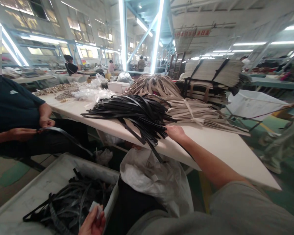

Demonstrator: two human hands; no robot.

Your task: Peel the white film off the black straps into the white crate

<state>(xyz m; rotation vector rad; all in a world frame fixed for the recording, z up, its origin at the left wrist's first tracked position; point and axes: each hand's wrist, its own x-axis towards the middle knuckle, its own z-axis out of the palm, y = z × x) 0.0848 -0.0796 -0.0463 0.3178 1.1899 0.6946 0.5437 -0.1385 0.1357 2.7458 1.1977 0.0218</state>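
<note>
In the head view, the left hand, its wrist cut off below, pinches a small pale piece, too blurred to identify. The right hand touches the black strips; its fingertips are hidden, so I cannot tell its grip. The strips lie on the surface, mainly lengthwise left to right, some ends hanging over the near edge. Right of them, pale tabletop runs to the corner beyond the forearm.
</note>
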